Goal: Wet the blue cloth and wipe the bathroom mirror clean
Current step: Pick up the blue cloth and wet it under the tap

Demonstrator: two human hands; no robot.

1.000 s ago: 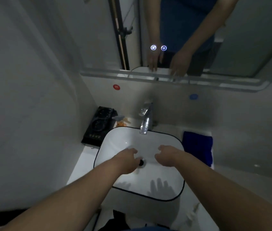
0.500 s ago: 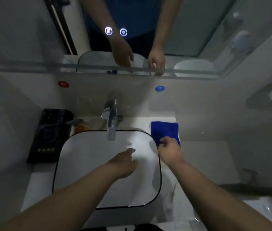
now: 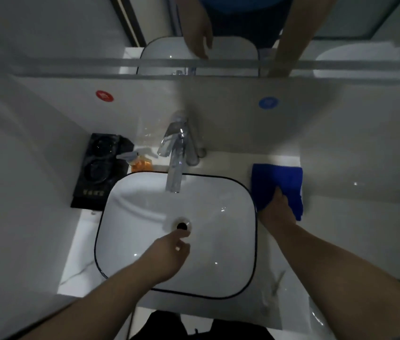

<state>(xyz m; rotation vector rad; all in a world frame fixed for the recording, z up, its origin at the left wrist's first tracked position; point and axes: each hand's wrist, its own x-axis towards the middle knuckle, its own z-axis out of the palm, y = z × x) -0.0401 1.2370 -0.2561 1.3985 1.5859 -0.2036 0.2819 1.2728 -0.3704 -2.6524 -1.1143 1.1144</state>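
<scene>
The right hand (image 3: 277,212) curls its fingers on the near edge of the folded blue fabric cloth (image 3: 283,179), lying on the white counter (image 3: 331,217) just right of the black-rimmed white ceramic basin (image 3: 238,244), while the left hand (image 3: 169,252) hangs loosely curled and empty over it, so pickup seems underway, with carrying the cloth beneath the chrome tap (image 3: 175,168) likely next.

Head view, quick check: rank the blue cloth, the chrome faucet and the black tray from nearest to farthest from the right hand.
1. blue cloth: under the right hand, which grips it on the counter right of the white basin.
2. chrome faucet: behind the basin, centre.
3. black rectangular tray: far left, across the basin.
</scene>
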